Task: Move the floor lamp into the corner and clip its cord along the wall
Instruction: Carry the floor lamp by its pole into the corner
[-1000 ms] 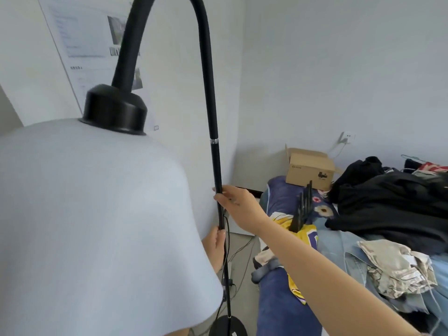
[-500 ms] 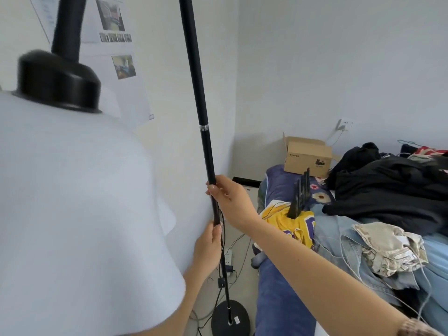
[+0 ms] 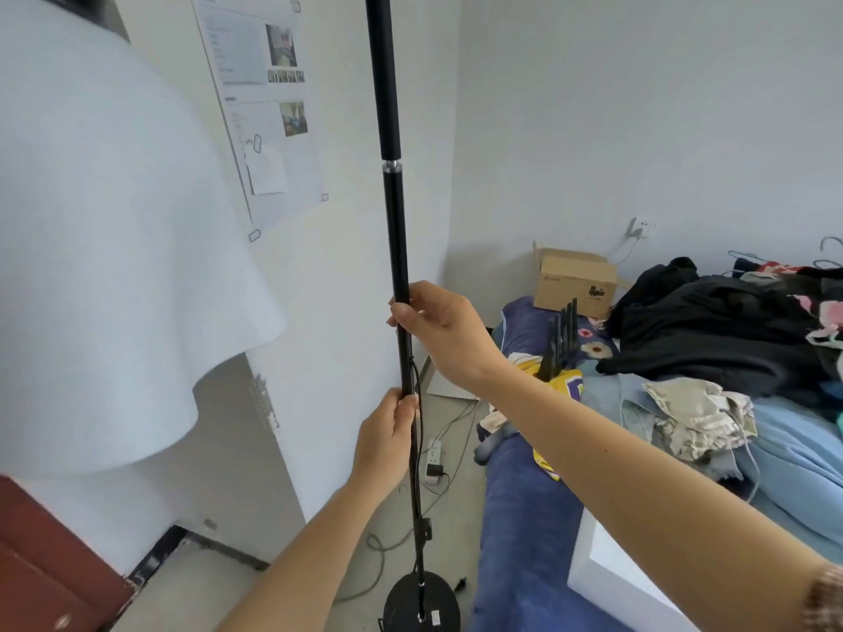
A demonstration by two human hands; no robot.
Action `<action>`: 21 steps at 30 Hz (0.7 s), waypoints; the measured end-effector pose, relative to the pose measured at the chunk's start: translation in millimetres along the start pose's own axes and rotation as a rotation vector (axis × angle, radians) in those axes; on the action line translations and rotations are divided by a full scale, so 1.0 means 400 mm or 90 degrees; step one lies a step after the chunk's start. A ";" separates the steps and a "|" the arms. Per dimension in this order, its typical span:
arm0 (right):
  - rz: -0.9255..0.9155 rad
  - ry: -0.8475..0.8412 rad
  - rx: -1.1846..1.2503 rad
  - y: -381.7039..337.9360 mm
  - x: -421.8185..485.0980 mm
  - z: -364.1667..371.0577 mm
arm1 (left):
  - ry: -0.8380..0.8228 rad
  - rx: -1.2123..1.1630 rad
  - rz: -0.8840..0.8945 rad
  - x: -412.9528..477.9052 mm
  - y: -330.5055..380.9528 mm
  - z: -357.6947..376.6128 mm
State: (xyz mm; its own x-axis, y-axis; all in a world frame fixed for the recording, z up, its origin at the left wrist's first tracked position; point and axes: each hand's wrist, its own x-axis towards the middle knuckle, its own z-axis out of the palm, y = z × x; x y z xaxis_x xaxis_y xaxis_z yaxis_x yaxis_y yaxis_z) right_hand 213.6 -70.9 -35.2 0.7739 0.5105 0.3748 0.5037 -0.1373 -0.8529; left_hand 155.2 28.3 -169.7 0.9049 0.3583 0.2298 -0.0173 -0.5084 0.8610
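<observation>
The floor lamp's black pole (image 3: 391, 189) stands upright in front of me, close to the left wall. Its round black base (image 3: 420, 606) rests on the floor between that wall and the bed. The white shade (image 3: 96, 248) fills the left side of the view. My right hand (image 3: 438, 330) is wrapped around the pole at mid height. My left hand (image 3: 387, 442) grips the pole lower down. The lamp's thin black cord (image 3: 417, 453) hangs along the pole past my left hand to a small switch above the base. The room's corner lies beyond the pole.
A bed with a blue cover (image 3: 524, 508) and piled clothes (image 3: 711, 330) takes up the right. A cardboard box (image 3: 575, 285) sits at its far end. A white power strip (image 3: 433, 456) and loose cables lie on the floor strip by the wall. A poster (image 3: 260, 107) hangs on the left wall.
The view has shifted so the shade slid up and to the left, and the pole, base and floor show more fully. Both hands keep their hold on the pole.
</observation>
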 end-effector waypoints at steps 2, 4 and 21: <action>0.005 0.014 -0.009 -0.038 -0.051 0.025 | -0.006 0.010 0.024 -0.055 -0.004 -0.031; 0.010 0.033 -0.014 -0.078 -0.105 0.054 | -0.021 0.016 0.043 -0.109 -0.016 -0.064; 0.133 0.314 -0.108 -0.387 -0.670 0.254 | -0.296 -0.090 0.157 -0.620 -0.019 -0.251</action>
State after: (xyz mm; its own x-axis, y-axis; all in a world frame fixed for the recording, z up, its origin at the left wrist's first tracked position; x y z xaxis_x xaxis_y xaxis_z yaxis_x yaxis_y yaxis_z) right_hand -110.8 -100.3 -40.5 0.9310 0.0056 0.3649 0.3438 -0.3489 -0.8718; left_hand -111.6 21.7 -187.6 0.9590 -0.1591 0.2347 -0.2805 -0.4111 0.8674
